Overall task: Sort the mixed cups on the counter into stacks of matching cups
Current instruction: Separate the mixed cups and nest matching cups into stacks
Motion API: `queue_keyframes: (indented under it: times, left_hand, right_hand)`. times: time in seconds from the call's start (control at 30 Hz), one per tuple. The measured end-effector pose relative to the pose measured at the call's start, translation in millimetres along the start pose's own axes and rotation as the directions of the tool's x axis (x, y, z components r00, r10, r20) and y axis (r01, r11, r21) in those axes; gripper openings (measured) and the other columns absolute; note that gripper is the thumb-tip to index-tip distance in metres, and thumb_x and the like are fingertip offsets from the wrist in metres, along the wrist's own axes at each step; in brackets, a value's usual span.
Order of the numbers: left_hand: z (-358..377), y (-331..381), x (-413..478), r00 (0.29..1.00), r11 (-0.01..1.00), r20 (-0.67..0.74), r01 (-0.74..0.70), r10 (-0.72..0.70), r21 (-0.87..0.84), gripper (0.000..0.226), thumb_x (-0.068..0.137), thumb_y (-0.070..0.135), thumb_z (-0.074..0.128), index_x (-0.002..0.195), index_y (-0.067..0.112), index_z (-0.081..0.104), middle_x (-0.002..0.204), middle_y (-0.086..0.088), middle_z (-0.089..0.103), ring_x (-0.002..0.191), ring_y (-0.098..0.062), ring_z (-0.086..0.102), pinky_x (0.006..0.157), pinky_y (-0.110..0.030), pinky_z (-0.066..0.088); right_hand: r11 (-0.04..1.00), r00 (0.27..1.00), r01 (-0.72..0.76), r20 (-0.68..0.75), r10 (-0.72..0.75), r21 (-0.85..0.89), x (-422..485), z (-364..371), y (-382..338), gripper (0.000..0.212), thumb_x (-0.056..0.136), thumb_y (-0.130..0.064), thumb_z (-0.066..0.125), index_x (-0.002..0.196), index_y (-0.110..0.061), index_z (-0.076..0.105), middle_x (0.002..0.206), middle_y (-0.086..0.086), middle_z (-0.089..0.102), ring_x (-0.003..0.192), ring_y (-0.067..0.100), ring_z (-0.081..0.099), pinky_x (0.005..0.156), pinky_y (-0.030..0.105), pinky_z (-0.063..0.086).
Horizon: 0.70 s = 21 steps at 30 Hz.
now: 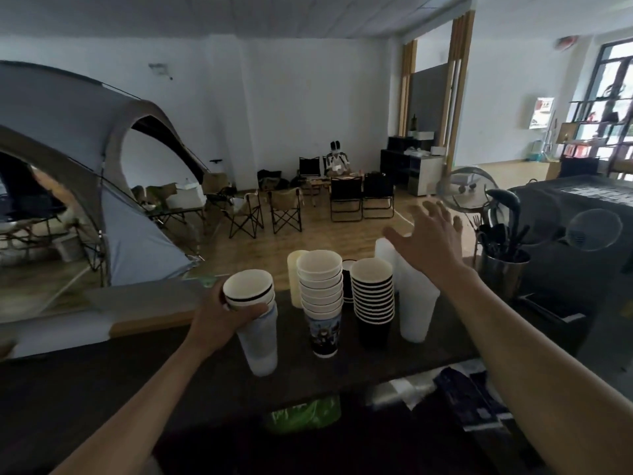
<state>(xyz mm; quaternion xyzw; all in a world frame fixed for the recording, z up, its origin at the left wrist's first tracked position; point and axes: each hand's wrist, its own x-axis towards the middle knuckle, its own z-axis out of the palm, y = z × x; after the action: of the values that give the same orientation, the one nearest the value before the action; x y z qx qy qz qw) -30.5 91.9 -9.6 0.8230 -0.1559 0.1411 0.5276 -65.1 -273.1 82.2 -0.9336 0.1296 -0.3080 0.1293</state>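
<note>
The person stands at a dark worktop (164, 378) with both arms stretched out and the hands well apart. The left hand (219, 313), at about eleven o'clock from the person, is clamped around a mixed stack (260, 341): white paper cups (248, 286), one with a black band, sit nested in the top of cloudy plastic ones. I cannot tell if its bottom rests on the worktop. Straight ahead at twelve o'clock stands a tall stack of white-rimmed cups (320, 293), whose lowest cup carries a coloured print. A cream cup (293, 279) stands just behind it, at its ten o'clock. Just beside, toward one o'clock, is a stack of black ribbed cups (373, 299), and next to that stand the frosted plastic cups (416, 310). The right hand (428, 245) is raised over these frosted cups, fingers spread wide, holding nothing. At two o'clock a metal pot (501, 274) holds dark kitchen tools. Beyond the worktop there is a grey tent (85, 159) at ten o'clock and some folding chairs (286, 210) at twelve.
</note>
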Motion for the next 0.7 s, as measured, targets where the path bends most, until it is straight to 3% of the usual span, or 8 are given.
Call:
queue_keyframes:
  times: [0.1,0.17,0.27,0.37,0.53,0.6,0.7]
  left_hand:
    - [1,0,-2,0.999,1.0,-0.035,0.015,-0.014,0.007,0.064,0.061,0.018,0.093,0.117,0.015,0.062,0.107,0.005,0.07,0.091,0.008,0.065,0.067,-0.008,0.05]
    - [2,2,-4,0.998,1.0,-0.055,0.026,-0.026,-0.008,0.071,0.055,0.03,0.095,0.117,0.016,0.062,0.108,0.005,0.071,0.095,0.002,0.066,0.07,-0.012,0.051]
    - [4,6,-10,0.994,1.0,-0.102,0.022,-0.023,-0.018,0.069,0.051,0.033,0.096,0.111,0.024,0.063,0.105,0.009,0.071,0.093,0.004,0.066,0.072,-0.012,0.05]
    - [7,6,-15,0.991,1.0,-0.134,0.007,-0.005,0.019,0.063,0.054,0.02,0.096,0.103,0.031,0.058,0.094,0.02,0.064,0.083,0.019,0.06,0.065,-0.003,0.046]
    - [8,1,-18,0.992,1.0,-0.127,0.02,-0.02,0.001,0.062,0.06,0.012,0.093,0.107,0.027,0.056,0.095,0.02,0.062,0.081,0.022,0.058,0.063,-0.001,0.045]
    - [7,0,-18,0.992,0.999,-0.126,0.031,-0.034,-0.026,0.059,0.062,0.017,0.093,0.109,0.023,0.058,0.098,0.016,0.065,0.086,0.014,0.062,0.064,-0.003,0.047]
    - [4,0,-18,0.995,0.999,-0.097,0.038,-0.038,-0.001,0.071,0.058,0.037,0.091,0.118,0.022,0.057,0.108,0.012,0.065,0.094,0.01,0.06,0.068,-0.006,0.049]
  right_hand:
    - [0.927,0.973,0.229,-0.069,-0.218,0.297,-10,-7,-69,0.061,0.087,-0.058,0.056,0.135,-0.021,0.053,0.14,0.002,0.05,0.131,0.022,0.043,0.105,0.039,0.035]
    - [0.852,0.92,0.354,0.017,-0.391,0.385,-28,-11,-120,0.054,0.087,-0.051,0.061,0.134,-0.026,0.054,0.138,-0.002,0.054,0.127,0.018,0.048,0.1,0.036,0.04]
    - [0.797,0.772,0.437,0.281,-0.571,0.418,-57,3,-177,0.049,0.085,-0.042,0.067,0.128,-0.02,0.057,0.124,0.001,0.062,0.112,0.02,0.058,0.086,0.033,0.046]
    - [0.794,0.691,0.523,0.391,-0.608,0.311,-72,30,-205,0.052,0.078,-0.048,0.072,0.119,-0.019,0.058,0.113,0.002,0.065,0.097,0.021,0.062,0.075,0.031,0.048]
    - [0.825,0.709,0.482,0.422,-0.565,0.294,-66,44,-213,0.056,0.069,-0.051,0.077,0.113,-0.02,0.063,0.109,-0.001,0.064,0.093,0.017,0.057,0.077,0.03,0.046]
    - [0.828,0.723,0.41,0.417,-0.551,0.383,-62,37,-213,0.053,0.069,-0.049,0.078,0.112,-0.02,0.063,0.105,-0.002,0.063,0.093,0.016,0.058,0.072,0.027,0.044]
    - [0.776,0.812,0.254,0.309,-0.495,0.577,-44,3,-207,0.053,0.072,-0.045,0.078,0.117,-0.02,0.063,0.102,-0.006,0.06,0.085,0.008,0.055,0.06,0.017,0.04]
